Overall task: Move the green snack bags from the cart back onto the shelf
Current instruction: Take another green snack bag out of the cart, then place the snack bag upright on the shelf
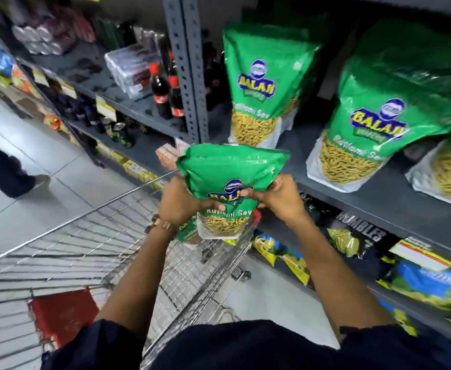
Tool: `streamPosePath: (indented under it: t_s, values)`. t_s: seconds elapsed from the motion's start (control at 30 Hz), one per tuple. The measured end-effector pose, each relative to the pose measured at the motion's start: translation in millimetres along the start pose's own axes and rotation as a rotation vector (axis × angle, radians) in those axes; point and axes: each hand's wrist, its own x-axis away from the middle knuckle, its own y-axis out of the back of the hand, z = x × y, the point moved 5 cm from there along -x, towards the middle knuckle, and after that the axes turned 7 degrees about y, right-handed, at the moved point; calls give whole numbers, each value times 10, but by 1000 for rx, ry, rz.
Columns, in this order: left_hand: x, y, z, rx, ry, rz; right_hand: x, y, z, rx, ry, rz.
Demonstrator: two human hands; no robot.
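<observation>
I hold a green snack bag [229, 169] upright in front of me, above the far corner of the wire cart [90, 236]. My left hand [179, 201] grips its left side and my right hand [277, 196] grips its right side. Another green bag [187, 232] peeks out below it inside the cart. On the grey shelf [379, 198] to the right, one green bag [259, 84] stands upright near the post. Two more green bags [373, 124] lean at the right.
A grey perforated upright post [187, 65] divides the shelving; cola bottles [163, 92] stand left of it. Blue and yellow packets [430, 284] fill the lower shelf. A red box [64, 316] lies in the cart. Another person's leg [2, 169] stands in the aisle at left.
</observation>
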Motion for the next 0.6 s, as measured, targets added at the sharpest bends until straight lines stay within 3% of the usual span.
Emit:
streamPosePath:
  t_s: [0.27, 0.6]
  values:
    - [77, -412, -1450, -23, -286, 126, 532, 1087, 935, 111, 282, -376]
    - [470, -1986, -2476, 110, -389, 394, 1420, 2692, 1099, 309, 219, -637]
